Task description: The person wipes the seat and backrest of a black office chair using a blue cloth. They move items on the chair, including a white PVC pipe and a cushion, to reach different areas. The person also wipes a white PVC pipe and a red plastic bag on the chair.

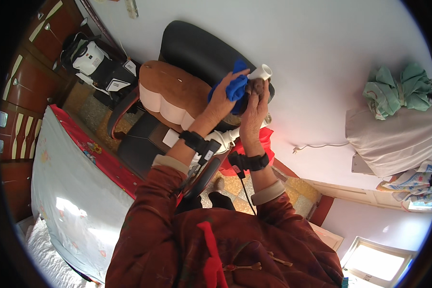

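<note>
My left hand [222, 100] is closed on a bright blue cloth [237, 88], bunched up in front of the chair's black backrest. Right beside it, my right hand [255, 109] has its fingers around a small dark brown bundle [256, 87]; what it is cannot be made out. A short white tube [260, 72] with an open round end sticks up just past the fingertips, touching or very close to the bundle. Below my hands lies a white pipe-like fitting [225, 138], partly hidden by my forearms. Each wrist wears a black strap with a small device.
A black office chair [192, 43] with a brown and pink cushion [170, 89] stands ahead. Left are a white-and-black ride-on toy [91, 57] and a sheet-covered bed [77, 192]. A red bag [266, 144] is behind my right wrist; a green cloth bundle [401, 91] sits at right.
</note>
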A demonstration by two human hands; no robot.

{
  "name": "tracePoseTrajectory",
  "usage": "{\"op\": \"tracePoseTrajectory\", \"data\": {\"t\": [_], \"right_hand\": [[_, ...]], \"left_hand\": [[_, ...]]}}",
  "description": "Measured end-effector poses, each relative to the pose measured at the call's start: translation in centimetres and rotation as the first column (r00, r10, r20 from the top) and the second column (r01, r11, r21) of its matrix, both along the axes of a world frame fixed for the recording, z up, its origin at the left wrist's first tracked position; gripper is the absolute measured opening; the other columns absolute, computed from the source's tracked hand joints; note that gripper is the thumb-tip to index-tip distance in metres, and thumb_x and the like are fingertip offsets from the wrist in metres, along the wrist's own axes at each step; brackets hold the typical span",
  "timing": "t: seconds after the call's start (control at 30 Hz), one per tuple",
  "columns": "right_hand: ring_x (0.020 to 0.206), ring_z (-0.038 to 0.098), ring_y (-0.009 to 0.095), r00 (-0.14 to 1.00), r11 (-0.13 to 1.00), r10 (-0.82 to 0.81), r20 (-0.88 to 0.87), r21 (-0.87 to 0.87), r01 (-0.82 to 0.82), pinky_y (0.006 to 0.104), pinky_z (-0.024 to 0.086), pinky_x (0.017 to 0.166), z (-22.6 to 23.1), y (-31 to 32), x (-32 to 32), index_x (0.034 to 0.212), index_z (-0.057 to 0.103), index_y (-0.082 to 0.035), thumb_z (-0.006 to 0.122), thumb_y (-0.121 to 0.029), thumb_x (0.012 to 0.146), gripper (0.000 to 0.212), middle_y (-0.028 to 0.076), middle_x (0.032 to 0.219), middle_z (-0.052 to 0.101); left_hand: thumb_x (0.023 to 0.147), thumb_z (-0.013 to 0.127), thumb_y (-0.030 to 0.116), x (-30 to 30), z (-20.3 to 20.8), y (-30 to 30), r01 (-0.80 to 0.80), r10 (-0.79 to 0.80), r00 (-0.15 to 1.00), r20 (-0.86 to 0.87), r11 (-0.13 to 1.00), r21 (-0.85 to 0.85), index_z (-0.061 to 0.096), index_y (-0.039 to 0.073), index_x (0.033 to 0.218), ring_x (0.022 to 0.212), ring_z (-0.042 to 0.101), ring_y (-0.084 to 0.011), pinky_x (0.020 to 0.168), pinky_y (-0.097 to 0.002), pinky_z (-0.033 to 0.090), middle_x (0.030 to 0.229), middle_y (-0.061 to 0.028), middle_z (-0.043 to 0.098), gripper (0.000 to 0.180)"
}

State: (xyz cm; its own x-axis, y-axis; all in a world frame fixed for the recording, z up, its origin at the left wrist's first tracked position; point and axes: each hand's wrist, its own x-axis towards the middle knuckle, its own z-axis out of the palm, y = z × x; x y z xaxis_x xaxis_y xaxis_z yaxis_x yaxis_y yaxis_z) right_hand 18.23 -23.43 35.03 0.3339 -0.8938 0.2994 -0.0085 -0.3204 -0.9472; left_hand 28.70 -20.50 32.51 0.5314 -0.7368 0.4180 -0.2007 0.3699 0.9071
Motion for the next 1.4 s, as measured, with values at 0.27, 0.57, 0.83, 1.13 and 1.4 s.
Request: {"op": "tracePoseTrajectory", "data": {"t": [0.27,0.57,0.83,1.13,1.4], "right_hand": [[0.109,0.054,0.021,0.992,0.967,0.118,0.050,0.222,-0.126,0.0298,0.042,0.101,-12.5,3.3,-1.2,0.156,0.031,0.000,0.043,-0.002,0.103,0.055,0.010,0.119,0.052],[0.116,0.063,0.031,0.781,0.874,0.453,-0.431,0.386,-0.294,0.0369,0.049,0.098,-23.5,5.4,-3.8,0.147,0.046,-0.001,0.055,-0.006,0.094,0.054,0.020,0.126,0.065],[0.129,0.047,0.047,0.916,0.878,-0.091,-0.391,-0.465,-0.111,0.0504,0.040,0.110,-8.5,-2.5,-5.2,0.145,0.047,-0.002,0.058,0.005,0.081,0.065,0.028,0.146,0.044],[0.125,0.053,0.034,0.691,0.628,-0.106,-0.715,-0.587,-0.510,0.0475,0.044,0.105,-2.3,-12.9,-0.3,0.140,0.059,-0.010,0.064,-0.013,0.090,0.050,0.013,0.130,0.063],[0.114,0.060,0.038,0.731,0.607,-0.180,-0.658,-0.660,-0.444,0.0476,0.050,0.098,-3.5,-13.2,-0.7,0.141,0.057,-0.014,0.063,-0.018,0.091,0.051,0.014,0.126,0.065]], "left_hand": [[0.099,0.056,0.021,-1.5,-9.5,4.4,-0.181,0.165,0.979,0.118,0.974,0.136,0.059,0.013,0.140,0.104,0.059,-0.0415,0.092,-0.0441,0.046,0.108,-0.0215,0.062,0.042],[0.097,0.058,0.012,-3.1,-20.4,12.7,-0.272,0.139,0.936,0.324,0.870,0.411,0.049,0.011,0.151,0.119,0.055,-0.0427,0.106,-0.0436,0.039,0.129,-0.0239,0.058,0.055],[0.089,0.062,0.003,1.3,-12.4,9.6,-0.583,0.431,0.777,0.460,0.769,0.264,0.048,0.012,0.151,0.110,0.053,-0.0438,0.097,-0.0457,0.042,0.121,-0.0224,0.053,0.064],[0.078,0.071,0.008,5.5,-10.5,5.4,-0.567,0.071,0.568,0.820,0.756,0.327,0.057,0.017,0.141,0.149,0.031,-0.0313,0.109,-0.0524,0.032,0.158,-0.0119,0.041,0.065],[0.090,0.062,0.008,14.6,-17.3,6.9,-0.715,0.590,0.699,0.405,0.602,0.357,0.054,0.011,0.144,0.146,0.035,-0.0367,0.106,-0.0598,0.036,0.158,-0.0205,0.035,0.055]]}}
